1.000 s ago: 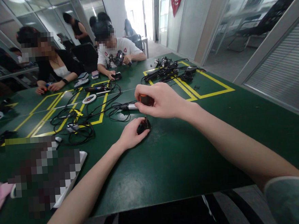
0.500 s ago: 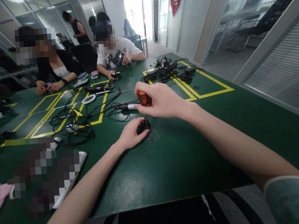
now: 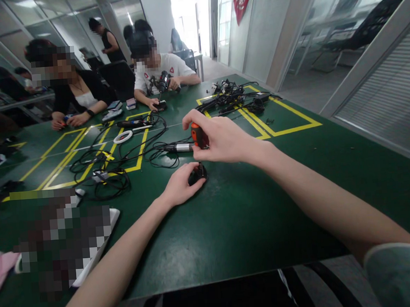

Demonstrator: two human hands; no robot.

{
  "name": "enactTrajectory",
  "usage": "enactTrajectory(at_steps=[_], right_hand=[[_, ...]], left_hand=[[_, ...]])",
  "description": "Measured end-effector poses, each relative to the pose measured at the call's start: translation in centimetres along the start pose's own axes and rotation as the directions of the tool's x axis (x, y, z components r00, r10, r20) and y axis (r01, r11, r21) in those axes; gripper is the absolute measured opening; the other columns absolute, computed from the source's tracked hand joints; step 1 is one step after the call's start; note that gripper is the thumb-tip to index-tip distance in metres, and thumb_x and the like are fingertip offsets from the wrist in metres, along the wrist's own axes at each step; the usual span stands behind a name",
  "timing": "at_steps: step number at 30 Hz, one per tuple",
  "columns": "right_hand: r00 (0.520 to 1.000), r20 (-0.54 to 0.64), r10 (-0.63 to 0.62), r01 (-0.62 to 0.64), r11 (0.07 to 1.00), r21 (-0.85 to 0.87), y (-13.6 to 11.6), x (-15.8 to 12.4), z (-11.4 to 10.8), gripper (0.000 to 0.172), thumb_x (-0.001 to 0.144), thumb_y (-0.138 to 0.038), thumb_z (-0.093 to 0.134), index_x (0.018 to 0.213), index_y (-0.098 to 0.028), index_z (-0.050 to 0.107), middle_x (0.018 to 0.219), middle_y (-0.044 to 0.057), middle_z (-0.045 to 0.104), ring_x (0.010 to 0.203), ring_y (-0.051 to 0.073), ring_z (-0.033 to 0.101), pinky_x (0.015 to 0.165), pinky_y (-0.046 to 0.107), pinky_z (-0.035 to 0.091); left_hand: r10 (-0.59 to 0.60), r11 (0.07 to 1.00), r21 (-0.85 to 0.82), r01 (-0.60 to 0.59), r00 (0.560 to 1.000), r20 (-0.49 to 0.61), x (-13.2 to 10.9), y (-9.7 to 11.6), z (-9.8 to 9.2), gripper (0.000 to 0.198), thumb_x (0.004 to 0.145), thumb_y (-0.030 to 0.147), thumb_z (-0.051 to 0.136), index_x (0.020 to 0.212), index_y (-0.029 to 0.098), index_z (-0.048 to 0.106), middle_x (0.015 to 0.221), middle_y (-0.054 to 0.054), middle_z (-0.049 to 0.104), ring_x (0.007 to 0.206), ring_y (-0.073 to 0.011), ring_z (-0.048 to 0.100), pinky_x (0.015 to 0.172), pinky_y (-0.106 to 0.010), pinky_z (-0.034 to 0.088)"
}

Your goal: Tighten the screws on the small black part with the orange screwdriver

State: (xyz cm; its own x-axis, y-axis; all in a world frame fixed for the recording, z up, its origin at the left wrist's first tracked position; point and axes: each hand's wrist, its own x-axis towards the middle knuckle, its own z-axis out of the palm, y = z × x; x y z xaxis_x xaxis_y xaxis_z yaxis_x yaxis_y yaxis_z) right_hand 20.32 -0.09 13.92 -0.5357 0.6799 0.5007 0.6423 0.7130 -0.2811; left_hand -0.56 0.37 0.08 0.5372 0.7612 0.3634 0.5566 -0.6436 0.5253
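Note:
My right hand [image 3: 221, 138] is closed round the orange-and-black handle of a small screwdriver [image 3: 198, 136], held upright with its thin shaft pointing down. The tip reaches a small black device [image 3: 198, 172] that lies on the green table [image 3: 251, 215]. My left hand [image 3: 179, 184] grips that black device from the left and holds it against the table. Both forearms stretch forward from the near edge.
A tangle of black cables [image 3: 100, 165], a white ring [image 3: 122, 137] and a silver-tipped tool [image 3: 176, 147] lie within yellow tape squares. More black gear [image 3: 232, 98] sits at the far right. Two people sit across the table. A white tray [image 3: 92, 255] is near left.
My right hand has turned slightly on the screwdriver, so more of its orange handle shows. The left hand and the black device have stayed in place.

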Motion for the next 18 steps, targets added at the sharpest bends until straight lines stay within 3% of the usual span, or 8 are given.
enactTrajectory(at_steps=[4,7,11,14,18], right_hand=[[0.998,-0.043,-0.042,0.043,0.999,0.029,-0.07,0.07,-0.53,0.022,0.093,-0.041,0.061,0.098,-0.02,0.064,0.078,0.001,0.064,0.067,0.016,0.052,0.068,0.03,0.032],[0.997,-0.072,-0.01,0.012,0.999,0.034,-0.13,0.11,-0.8,0.039,0.1,-0.054,0.057,0.081,-0.02,0.061,0.07,0.0,0.061,0.063,0.015,0.05,0.067,0.03,0.029],[0.995,-0.095,-0.023,0.023,1.0,0.001,-0.01,0.0,-0.54,0.02,0.095,-0.035,0.056,0.098,-0.02,0.068,0.075,0.001,0.065,0.063,0.016,0.05,0.067,0.029,0.031],[0.994,-0.101,-0.053,0.051,0.999,-0.016,0.01,-0.12,-0.3,0.028,0.089,-0.026,0.053,0.111,-0.018,0.067,0.078,0.001,0.068,0.063,0.016,0.05,0.067,0.03,0.033],[0.993,-0.093,-0.066,0.066,0.998,-0.01,-0.13,-0.09,-0.42,0.02,0.091,-0.024,0.05,0.102,-0.019,0.065,0.081,0.003,0.07,0.066,0.017,0.053,0.069,0.03,0.034]], left_hand=[[-0.005,1.0,0.008,0.005,1.0,0.003,0.04,0.12,0.02,0.035,0.095,0.037,0.071,0.126,0.021,0.066,0.115,-0.011,0.077,0.106,-0.0292,0.074,0.097,-0.046,0.061],[-0.004,1.0,0.015,0.004,1.0,0.004,0.08,0.23,0.02,0.034,0.095,0.036,0.071,0.126,0.022,0.066,0.116,-0.01,0.077,0.108,-0.0289,0.074,0.098,-0.045,0.061],[0.0,1.0,0.003,0.0,1.0,0.008,0.08,0.23,-0.02,0.034,0.095,0.035,0.071,0.125,0.021,0.066,0.115,-0.01,0.077,0.107,-0.0287,0.074,0.097,-0.045,0.061],[-0.001,1.0,-0.002,0.001,1.0,0.009,0.03,0.18,-0.04,0.034,0.095,0.036,0.071,0.125,0.021,0.066,0.115,-0.011,0.077,0.106,-0.029,0.074,0.097,-0.045,0.061],[0.001,1.0,-0.003,-0.001,1.0,0.009,-0.03,0.18,-0.03,0.035,0.095,0.036,0.071,0.126,0.022,0.066,0.116,-0.01,0.077,0.107,-0.0284,0.074,0.098,-0.045,0.061]])
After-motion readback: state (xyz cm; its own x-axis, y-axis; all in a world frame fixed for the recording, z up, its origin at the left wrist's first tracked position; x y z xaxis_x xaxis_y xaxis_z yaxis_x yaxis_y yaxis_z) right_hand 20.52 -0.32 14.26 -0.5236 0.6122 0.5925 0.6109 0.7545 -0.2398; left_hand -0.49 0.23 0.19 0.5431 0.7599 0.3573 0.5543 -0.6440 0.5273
